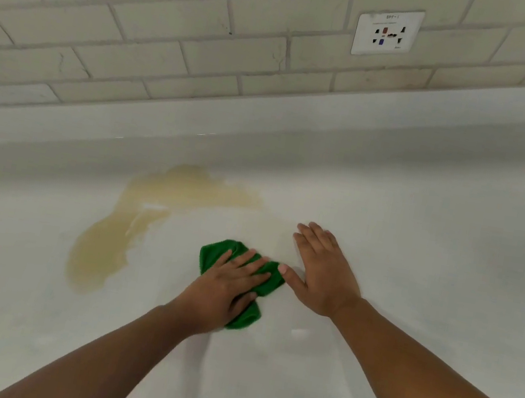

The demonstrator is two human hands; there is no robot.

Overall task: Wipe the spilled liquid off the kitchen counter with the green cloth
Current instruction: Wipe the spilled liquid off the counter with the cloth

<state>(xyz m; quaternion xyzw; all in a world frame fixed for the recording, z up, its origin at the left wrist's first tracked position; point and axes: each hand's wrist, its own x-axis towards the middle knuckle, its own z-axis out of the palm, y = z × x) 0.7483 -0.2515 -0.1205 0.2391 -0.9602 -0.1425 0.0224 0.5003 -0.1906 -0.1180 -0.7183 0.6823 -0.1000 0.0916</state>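
Left hand (225, 286): fingers spread and fairly straight, pressing flat on the bunched green cloth (221, 252), probably to keep it tight against the surface for wiping.
Right hand (322, 271): flat, holding nothing, resting on the kitchen counter (434, 262) just beside the cloth, likely as a brace.
Spilled liquid (147, 214): yellowish pool, beyond and left of the left hand, apart from the cloth.
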